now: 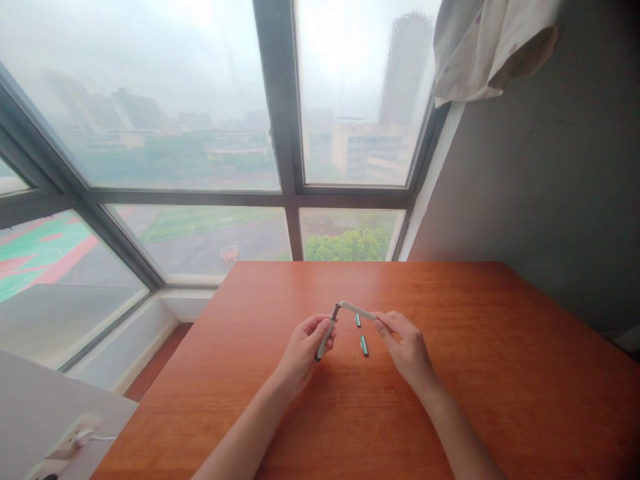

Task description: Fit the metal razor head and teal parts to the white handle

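Note:
My left hand (pixel 306 347) is closed around a grey-and-dark razor handle (pixel 325 339), held at a slant with its narrow dark neck pointing up. Pinched in the fingers of my right hand (pixel 407 347) is a slim whitish strip (pixel 357 310), whose kind I cannot make out. The strip's far end meets or lies just in front of the handle's tip; contact is unclear. On the table between my hands lie two small dark razor cartridges with green faces, one nearer (pixel 364 345) and one farther (pixel 357 321), partly below the strip.
The reddish-brown wooden table (pixel 475 400) extends under both arms to the window frame (pixel 287 197). A grey wall (pixel 530 187) rises at right, with a hanging cloth (pixel 493 47) above. At lower left, a plug (pixel 84 438) sits in a wall socket.

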Demonstrator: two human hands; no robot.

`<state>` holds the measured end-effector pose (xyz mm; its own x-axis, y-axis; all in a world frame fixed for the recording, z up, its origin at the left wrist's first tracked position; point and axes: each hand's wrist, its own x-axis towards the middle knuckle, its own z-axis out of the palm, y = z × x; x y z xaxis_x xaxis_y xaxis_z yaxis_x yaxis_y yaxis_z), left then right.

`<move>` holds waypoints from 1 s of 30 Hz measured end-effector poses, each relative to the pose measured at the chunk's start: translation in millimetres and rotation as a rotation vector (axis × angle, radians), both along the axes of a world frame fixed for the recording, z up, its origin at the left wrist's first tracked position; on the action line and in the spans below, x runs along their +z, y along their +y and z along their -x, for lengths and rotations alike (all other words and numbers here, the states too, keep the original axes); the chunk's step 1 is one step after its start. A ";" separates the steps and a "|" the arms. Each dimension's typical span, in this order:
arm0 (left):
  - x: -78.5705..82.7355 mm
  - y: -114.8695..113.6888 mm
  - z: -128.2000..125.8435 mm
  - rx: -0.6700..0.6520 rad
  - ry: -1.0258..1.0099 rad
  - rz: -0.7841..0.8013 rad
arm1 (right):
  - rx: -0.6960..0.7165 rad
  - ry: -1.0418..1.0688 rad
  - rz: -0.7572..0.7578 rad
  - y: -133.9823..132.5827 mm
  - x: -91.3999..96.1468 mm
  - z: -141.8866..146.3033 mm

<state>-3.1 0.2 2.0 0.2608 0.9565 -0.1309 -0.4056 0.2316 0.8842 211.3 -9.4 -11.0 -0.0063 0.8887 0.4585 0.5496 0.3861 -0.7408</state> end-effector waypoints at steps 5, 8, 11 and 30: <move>-0.8 2.9 1.6 0.070 0.016 0.006 | 0.043 0.111 0.084 0.3 1.3 -0.7; -3.3 5.4 3.1 0.114 0.046 -0.025 | 0.100 0.187 0.136 -1.3 4.8 0.2; -5.3 7.0 4.4 0.139 0.096 -0.071 | 0.151 0.209 0.142 -3.8 9.1 1.8; 4.0 7.0 15.2 0.139 0.311 -0.253 | 0.129 0.157 0.084 -2.7 9.2 2.0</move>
